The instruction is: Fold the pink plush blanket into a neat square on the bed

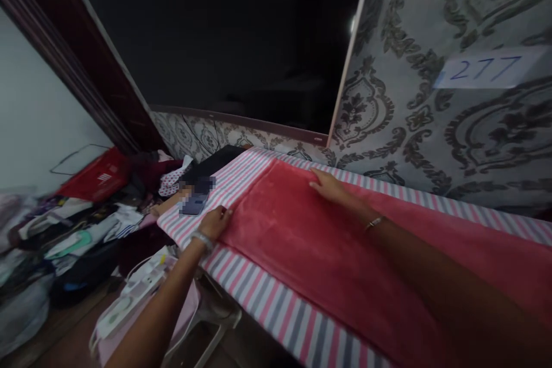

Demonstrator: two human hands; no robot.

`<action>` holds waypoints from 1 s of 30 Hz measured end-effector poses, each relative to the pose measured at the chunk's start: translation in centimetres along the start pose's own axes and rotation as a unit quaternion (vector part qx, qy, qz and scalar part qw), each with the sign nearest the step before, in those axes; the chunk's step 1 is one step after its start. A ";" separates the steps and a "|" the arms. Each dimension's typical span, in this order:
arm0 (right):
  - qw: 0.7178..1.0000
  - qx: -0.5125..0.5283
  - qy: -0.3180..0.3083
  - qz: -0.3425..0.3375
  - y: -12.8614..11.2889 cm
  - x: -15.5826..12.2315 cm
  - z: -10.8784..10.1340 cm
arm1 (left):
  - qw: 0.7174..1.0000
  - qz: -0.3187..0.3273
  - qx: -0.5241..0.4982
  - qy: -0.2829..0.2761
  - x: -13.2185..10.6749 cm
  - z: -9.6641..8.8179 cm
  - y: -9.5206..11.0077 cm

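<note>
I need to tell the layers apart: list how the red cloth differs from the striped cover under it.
The red cloth is plain red; the striped cover has pink, grey and white stripes. The narrower red cloth lies on top; the striped cover shows past its edges. The left hand and right hand rest at the red cloth's end corners; the striped cover runs on beyond them. Both lie spread flat.
</note>
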State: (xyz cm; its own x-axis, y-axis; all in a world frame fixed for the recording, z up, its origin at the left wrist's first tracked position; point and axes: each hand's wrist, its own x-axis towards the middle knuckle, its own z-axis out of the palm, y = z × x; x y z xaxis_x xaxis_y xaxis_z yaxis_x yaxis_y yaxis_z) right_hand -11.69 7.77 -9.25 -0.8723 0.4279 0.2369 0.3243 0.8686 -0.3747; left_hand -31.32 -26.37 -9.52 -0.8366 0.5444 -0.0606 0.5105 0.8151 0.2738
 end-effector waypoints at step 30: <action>0.990 -0.056 0.010 0.130 -6.3 16.3 8.6 | 0.989 -0.054 0.115 0.076 -0.8 -2.6 0.0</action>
State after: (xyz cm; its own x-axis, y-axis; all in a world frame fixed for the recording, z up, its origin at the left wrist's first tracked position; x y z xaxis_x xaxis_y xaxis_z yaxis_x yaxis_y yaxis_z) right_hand -31.12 7.11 -10.68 -0.7464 0.6449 0.1643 0.5769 0.7501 -0.3232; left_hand -31.15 -27.34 -6.96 -0.8997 0.4307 0.0714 0.4344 0.8995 0.0474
